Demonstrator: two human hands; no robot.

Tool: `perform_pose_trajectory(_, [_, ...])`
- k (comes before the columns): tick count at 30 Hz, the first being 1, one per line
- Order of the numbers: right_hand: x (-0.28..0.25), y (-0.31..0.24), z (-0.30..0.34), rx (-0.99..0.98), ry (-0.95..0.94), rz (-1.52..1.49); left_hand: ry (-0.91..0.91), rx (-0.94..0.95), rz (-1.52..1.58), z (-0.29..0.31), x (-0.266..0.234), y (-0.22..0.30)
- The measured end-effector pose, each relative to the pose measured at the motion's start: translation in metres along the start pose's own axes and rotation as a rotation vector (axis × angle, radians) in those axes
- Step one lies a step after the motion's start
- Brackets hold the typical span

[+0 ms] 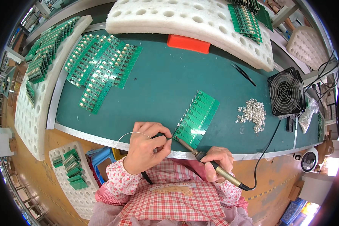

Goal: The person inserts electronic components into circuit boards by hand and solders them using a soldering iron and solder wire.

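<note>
A green circuit board panel (198,118) lies on the green mat near the front edge, with a row of pins along its left side. My right hand (219,161) is closed round a soldering iron (229,177), whose tip reaches the panel's lower left corner. Pinched in the fingers of my left hand (148,147) is a thin solder wire (129,133), which loops out behind the hand. Its working end meets the iron tip at the panel's corner, and the exact contact is too small to make out.
Several board panels (101,67) overlap at the left. A pile of small metallic parts (253,115), black tweezers (245,75) and a black fan (286,91) are at the right. White perforated foam (158,19) and a red box (188,44) stand at the back. The iron's cord (266,150) trails right.
</note>
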State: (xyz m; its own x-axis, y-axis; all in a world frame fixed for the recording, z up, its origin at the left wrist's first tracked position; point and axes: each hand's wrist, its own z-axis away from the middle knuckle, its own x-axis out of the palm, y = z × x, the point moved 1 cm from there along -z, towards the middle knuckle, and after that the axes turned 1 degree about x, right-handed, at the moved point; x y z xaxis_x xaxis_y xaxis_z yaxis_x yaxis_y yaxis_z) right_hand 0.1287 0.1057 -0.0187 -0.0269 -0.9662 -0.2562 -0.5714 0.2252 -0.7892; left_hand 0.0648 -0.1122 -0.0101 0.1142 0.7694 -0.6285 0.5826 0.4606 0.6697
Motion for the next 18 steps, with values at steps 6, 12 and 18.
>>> perform_pose_trajectory(6, [0.0008,-0.0007,-0.0010,-0.011,0.013,0.004,0.011,-0.002,-0.007,-0.0007,0.0004,0.0006])
perform_pose_trajectory(12, [0.0010,-0.0012,0.0024,-0.007,0.068,-0.030,0.020,-0.029,0.008,0.0006,0.0007,0.0004])
perform_pose_trajectory(18, [0.0003,-0.0004,0.0000,-0.013,0.007,0.017,0.000,-0.014,-0.013,-0.0017,0.0007,0.0020])
